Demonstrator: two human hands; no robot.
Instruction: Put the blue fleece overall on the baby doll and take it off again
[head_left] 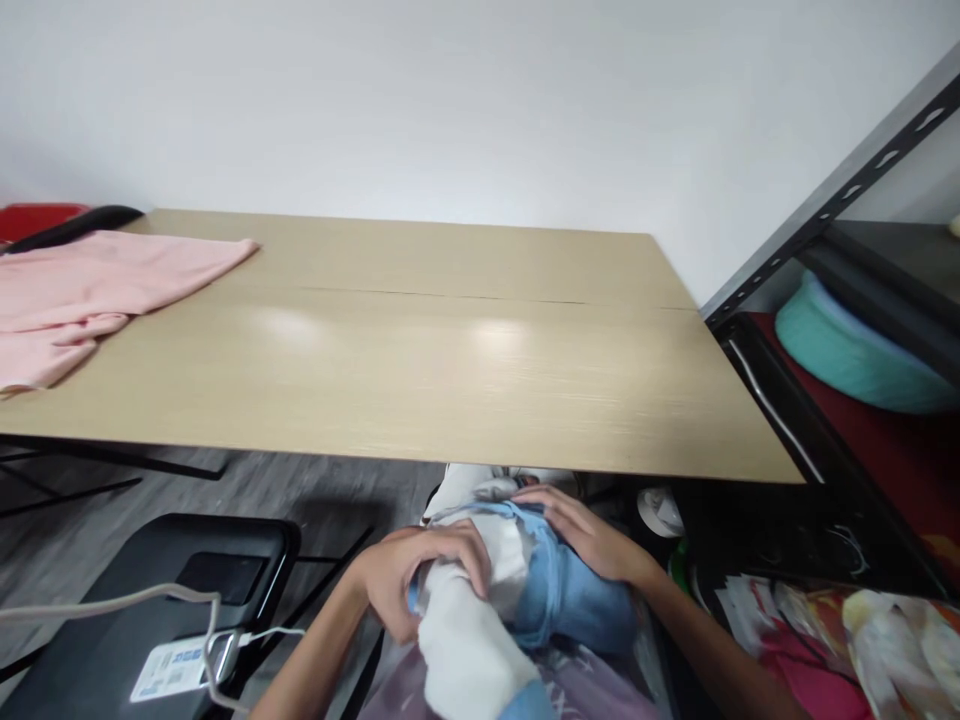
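Note:
Below the table's near edge, both my hands work on a bundle of clothes. My left hand has its fingers curled round a white garment. My right hand lies with fingers stretched over a light blue garment beside it. Both garments sit bunched together over a pale purple cloth. What lies under the bundle is hidden.
A long light wooden table fills the middle. A pink garment lies on its left end. A black chair with a white charger and cable stands at lower left. A metal shelf with a teal item is at right.

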